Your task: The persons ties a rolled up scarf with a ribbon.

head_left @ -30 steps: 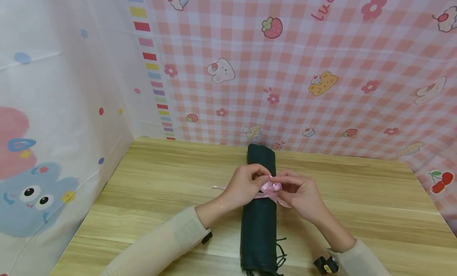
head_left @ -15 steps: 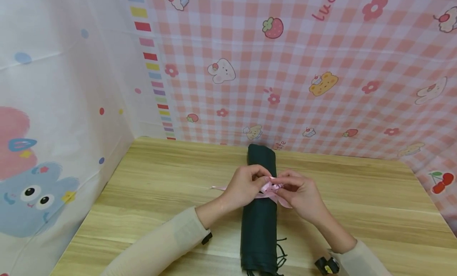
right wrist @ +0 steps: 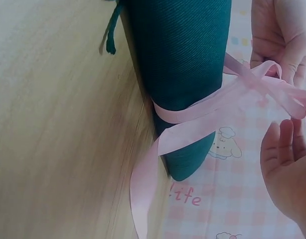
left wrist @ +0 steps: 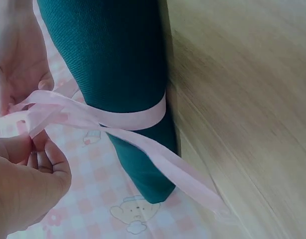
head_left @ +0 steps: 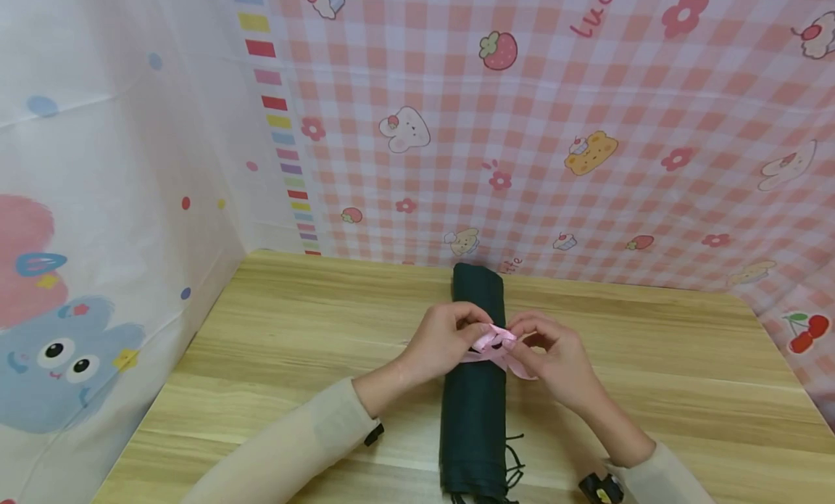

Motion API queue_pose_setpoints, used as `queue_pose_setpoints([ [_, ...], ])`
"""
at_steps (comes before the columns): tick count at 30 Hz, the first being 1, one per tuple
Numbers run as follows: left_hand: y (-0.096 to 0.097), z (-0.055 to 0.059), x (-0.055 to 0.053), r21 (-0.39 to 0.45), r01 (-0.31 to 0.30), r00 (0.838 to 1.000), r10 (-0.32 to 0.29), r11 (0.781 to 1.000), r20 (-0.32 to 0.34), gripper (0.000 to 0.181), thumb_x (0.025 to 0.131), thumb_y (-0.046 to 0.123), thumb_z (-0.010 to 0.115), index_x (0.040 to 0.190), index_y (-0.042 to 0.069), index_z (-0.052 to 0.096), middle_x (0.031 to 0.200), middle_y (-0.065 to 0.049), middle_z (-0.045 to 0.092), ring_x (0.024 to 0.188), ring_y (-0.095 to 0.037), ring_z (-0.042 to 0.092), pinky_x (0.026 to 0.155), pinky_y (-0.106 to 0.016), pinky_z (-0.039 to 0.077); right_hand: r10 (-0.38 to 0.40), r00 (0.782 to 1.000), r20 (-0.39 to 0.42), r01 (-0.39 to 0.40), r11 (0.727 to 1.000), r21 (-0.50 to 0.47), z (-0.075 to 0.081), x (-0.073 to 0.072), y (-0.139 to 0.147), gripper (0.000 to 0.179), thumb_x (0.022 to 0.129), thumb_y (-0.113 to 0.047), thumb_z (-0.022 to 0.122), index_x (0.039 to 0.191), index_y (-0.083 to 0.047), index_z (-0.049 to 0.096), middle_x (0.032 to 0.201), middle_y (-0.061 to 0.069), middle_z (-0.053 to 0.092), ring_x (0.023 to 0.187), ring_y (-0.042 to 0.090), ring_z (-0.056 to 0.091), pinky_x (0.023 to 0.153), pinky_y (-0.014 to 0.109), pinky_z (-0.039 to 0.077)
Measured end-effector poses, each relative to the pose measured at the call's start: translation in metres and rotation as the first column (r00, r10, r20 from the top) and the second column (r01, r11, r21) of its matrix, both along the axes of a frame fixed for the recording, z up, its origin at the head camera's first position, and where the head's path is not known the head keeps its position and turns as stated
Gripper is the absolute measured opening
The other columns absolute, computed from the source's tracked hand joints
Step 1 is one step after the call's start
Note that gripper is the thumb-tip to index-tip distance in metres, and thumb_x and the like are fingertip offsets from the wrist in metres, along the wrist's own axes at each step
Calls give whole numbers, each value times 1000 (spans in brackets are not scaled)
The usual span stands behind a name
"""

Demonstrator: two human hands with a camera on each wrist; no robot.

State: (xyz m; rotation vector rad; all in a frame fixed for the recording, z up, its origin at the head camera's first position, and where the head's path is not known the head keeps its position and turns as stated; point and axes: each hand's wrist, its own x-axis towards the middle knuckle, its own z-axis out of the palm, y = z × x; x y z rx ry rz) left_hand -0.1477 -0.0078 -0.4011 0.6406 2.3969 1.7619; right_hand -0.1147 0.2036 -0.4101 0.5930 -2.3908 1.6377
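A dark green rolled scarf [head_left: 474, 417] with fringe at its near end lies lengthwise on the table. Round its middle runs a pink ribbon [head_left: 499, 339], crossed and looped on top. My left hand [head_left: 443, 342] pinches a ribbon loop between thumb and fingers. Opposite, my right hand [head_left: 561, 359] pinches the other side of the loop, fingertips close to the left ones. In the left wrist view, a loose tail of the ribbon [left wrist: 178, 174] hangs past the scarf's side; the right wrist view shows another ribbon tail [right wrist: 144, 191] hanging down.
The wooden table [head_left: 293, 301] meets a pink checked cloth [head_left: 443, 91] behind the scarf's far end. A white printed cloth [head_left: 130, 163] hangs at the left. Dark fringe strands [head_left: 514, 464] stick out at the scarf's near right.
The right fingers have shifted on the ribbon, and the loop between the hands looks flatter and wider. The ribbon tail left of the scarf has nearly gone from the head view.
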Motion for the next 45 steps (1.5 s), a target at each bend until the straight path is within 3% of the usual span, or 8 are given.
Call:
queue_pose_setpoints([
  [7, -3, 2, 0, -38, 15, 1000, -15, 999, -22, 8, 100, 9, 71, 101, 7, 79, 92, 2, 73, 81, -15, 61, 71, -25, 56, 28, 999, -37, -35, 983, -178, -1, 4, 3, 13, 94, 13, 65, 94, 1, 70, 106, 11, 71, 99, 16, 67, 86, 23, 56],
  [11, -5, 4, 0, -53, 39, 999, -41, 998, -35, 8, 99, 8, 72, 101, 9, 79, 97, 0, 74, 84, -15, 62, 75, -26, 56, -42, 999, -15, 38, 968, -247, 0, 5, 3, 11, 92, 16, 67, 90, 6, 71, 100, 6, 75, 92, 15, 71, 84, 23, 58],
  [15, -6, 4, 0, -43, 80, 994, -83, 996, -65, 9, 99, 5, 72, 102, 8, 80, 105, -5, 77, 88, -12, 65, 79, -27, 57, -143, 988, 52, 151, 958, -242, 2, 6, 3, 5, 93, 12, 69, 91, 8, 72, 95, 2, 76, 82, 13, 71, 77, 22, 59],
  [20, -8, 4, 0, -59, 106, 989, -112, 993, -97, 10, 99, 3, 71, 99, 8, 80, 97, 0, 76, 86, -12, 65, 80, -27, 57, -176, 983, 57, 184, 965, -185, 2, 7, 5, 10, 96, 7, 68, 103, 7, 75, 91, -1, 76, 72, 15, 65, 68, 22, 57],
  [25, -11, 6, 0, -83, 116, 989, -122, 990, -82, 12, 99, 3, 71, 105, 8, 80, 100, 1, 76, 88, -13, 64, 80, -26, 56, -147, 988, 47, 154, 966, -208, 3, 8, 8, 11, 97, 8, 66, 104, 10, 74, 93, -2, 75, 72, 14, 63, 66, 20, 55],
  [34, -18, 8, -2, -96, 132, 985, -141, 987, -103, 16, 97, 3, 73, 111, 3, 81, 99, -1, 76, 87, -13, 63, 80, -33, 58, -70, 996, 47, 82, 934, -347, 3, 9, 15, 13, 97, 14, 60, 99, 11, 72, 95, 3, 75, 75, 16, 64, 70, 21, 55],
  [40, -23, 12, -3, -95, 137, 986, -145, 986, -83, 10, 96, 4, 75, 100, 7, 84, 92, 10, 72, 89, -12, 64, 80, -29, 55, 29, 1000, 9, -22, 892, -452, 1, 8, 19, 20, 98, 16, 53, 98, 8, 72, 98, 7, 75, 82, 19, 65, 73, 23, 56],
  [45, -26, 14, -3, -117, 131, 981, -146, 984, -131, 12, 97, 4, 74, 106, 6, 82, 93, 6, 71, 87, -13, 61, 77, -30, 56, 80, 997, -5, -71, 848, -525, 2, 7, 23, 28, 100, 17, 47, 97, 6, 72, 99, 9, 75, 85, 21, 65, 75, 25, 56],
])
